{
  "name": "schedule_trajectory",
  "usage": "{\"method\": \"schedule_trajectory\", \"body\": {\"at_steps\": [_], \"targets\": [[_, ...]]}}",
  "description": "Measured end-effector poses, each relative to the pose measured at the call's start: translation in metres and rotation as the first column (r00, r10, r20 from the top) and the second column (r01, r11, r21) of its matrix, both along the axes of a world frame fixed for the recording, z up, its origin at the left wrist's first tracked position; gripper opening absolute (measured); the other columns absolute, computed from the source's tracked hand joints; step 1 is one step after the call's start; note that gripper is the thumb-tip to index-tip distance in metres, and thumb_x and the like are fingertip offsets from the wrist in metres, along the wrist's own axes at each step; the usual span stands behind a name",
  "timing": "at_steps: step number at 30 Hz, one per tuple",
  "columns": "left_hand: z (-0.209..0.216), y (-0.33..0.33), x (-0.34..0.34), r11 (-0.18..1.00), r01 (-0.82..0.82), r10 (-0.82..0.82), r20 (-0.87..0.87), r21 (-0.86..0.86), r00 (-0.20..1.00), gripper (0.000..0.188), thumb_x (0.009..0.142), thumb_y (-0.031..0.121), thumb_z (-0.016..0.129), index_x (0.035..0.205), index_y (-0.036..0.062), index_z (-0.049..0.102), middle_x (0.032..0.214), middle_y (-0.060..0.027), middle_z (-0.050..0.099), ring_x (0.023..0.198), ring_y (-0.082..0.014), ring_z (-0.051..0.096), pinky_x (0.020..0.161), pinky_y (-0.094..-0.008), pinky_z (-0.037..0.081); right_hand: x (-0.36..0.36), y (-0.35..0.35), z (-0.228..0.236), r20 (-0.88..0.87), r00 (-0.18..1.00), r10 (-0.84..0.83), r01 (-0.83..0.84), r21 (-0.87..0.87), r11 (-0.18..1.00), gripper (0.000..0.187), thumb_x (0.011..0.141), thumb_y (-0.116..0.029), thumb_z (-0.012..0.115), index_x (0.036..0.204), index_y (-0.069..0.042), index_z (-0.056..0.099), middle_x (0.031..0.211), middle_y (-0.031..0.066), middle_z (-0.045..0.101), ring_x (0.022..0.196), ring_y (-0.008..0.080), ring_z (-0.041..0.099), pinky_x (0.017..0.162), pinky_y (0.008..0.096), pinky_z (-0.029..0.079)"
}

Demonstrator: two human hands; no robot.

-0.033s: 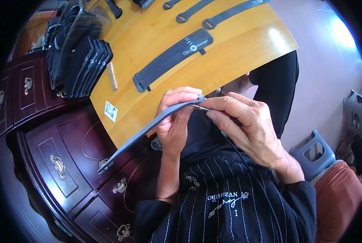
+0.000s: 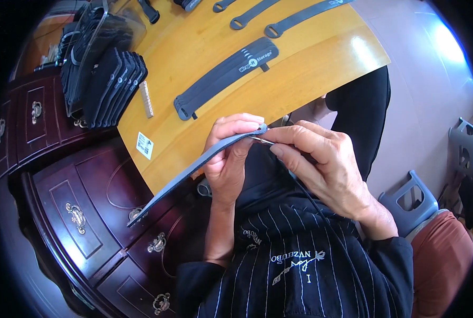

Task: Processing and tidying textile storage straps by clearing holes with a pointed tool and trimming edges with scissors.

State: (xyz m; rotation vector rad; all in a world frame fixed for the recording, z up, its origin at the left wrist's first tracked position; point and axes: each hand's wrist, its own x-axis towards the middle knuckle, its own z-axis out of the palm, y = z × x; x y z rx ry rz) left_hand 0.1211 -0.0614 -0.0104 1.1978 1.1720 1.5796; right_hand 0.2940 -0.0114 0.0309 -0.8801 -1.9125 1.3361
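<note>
My left hand point(image 2: 227, 159) is closed on a grey fabric strap point(image 2: 194, 165), fingers above and thumb below, near its rounded upper end. The strap slants down to the left, its far end hanging over the drawers. My right hand point(image 2: 326, 164) pinches a slim metal-tipped tool point(image 2: 265, 141) whose kind I cannot make out. Its tip meets the underside of the strap's end, and my right index finger touches that end. Most of the tool is hidden by my fingers. Beyond my hands, a stack of grey straps point(image 2: 220, 79) lies on the wooden table point(image 2: 310, 74).
More straps with slotted ends point(image 2: 300, 21) lie at the table's far side. Dark straps point(image 2: 117, 87) hang in a bunch at the left, beside a small narrow strip point(image 2: 147, 99) and a white label point(image 2: 145, 146). Dark drawers point(image 2: 77, 212) stand at left, a grey stool point(image 2: 410, 201) at right.
</note>
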Motion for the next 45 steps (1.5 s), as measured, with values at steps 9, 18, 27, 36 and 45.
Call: {"method": "schedule_trajectory", "body": {"at_steps": [9,18,27,36,45], "targets": [[0.003,-0.003,-0.005,1.0,-0.013,0.012,-0.095,-0.007,0.995,0.011,0.089,0.004,0.06,0.099,-0.0011,0.061,0.103,-0.0135,0.062,0.091,-0.0182,0.059,0.08,-0.0276,0.05,-0.001,-0.001,0.003,0.007,1.0,0.012,-0.011,-0.085,0.996,0.02,0.089,-0.011,0.061,0.105,0.001,0.064,0.077,0.0113,0.061,0.066,0.0191,0.059,0.061,0.0301,0.047],[0.003,-0.004,-0.014,0.997,-0.012,0.038,-0.363,0.073,0.931,0.013,0.09,0.003,0.06,0.102,-0.0017,0.059,0.103,-0.0193,0.064,0.092,-0.0251,0.063,0.081,-0.032,0.052,-0.001,0.006,0.003,0.049,0.997,0.051,-0.049,-0.048,0.998,0.019,0.09,-0.013,0.058,0.099,0.002,0.064,0.082,0.015,0.065,0.072,0.0256,0.066,0.063,0.0322,0.054],[0.009,-0.008,-0.018,0.987,0.027,0.06,-0.511,0.16,0.858,0.02,0.081,-0.009,0.064,0.099,0.0001,0.064,0.102,-0.0245,0.065,0.086,-0.0259,0.068,0.073,-0.0321,0.057,0.004,0.011,0.005,0.039,0.992,0.119,-0.118,-0.024,0.993,0.02,0.092,-0.013,0.054,0.1,0.004,0.063,0.09,0.0194,0.066,0.082,0.0295,0.067,0.072,0.0351,0.055],[0.01,-0.009,-0.031,0.952,0.054,0.165,-0.653,0.301,0.739,0.029,0.072,-0.006,0.073,0.099,0.0035,0.068,0.096,-0.0163,0.064,0.075,-0.0211,0.066,0.065,-0.029,0.057,-0.006,0.0,0.01,0.179,0.983,0.044,-0.052,0.037,0.998,0.016,0.09,-0.01,0.059,0.103,-0.001,0.063,0.087,0.0123,0.064,0.07,0.0256,0.064,0.062,0.0326,0.051],[0.055,0.001,-0.047,0.857,0.389,0.23,-0.926,0.338,0.299,0.028,0.066,-0.003,0.077,0.093,0.0012,0.069,0.093,-0.0059,0.06,0.075,-0.0198,0.062,0.065,-0.0292,0.056,-0.012,-0.006,0.01,0.14,0.99,-0.025,-0.005,0.209,0.978,0.022,0.086,-0.008,0.063,0.107,-0.005,0.063,0.081,0.0084,0.06,0.065,0.0212,0.061,0.055,0.0293,0.049]]}}
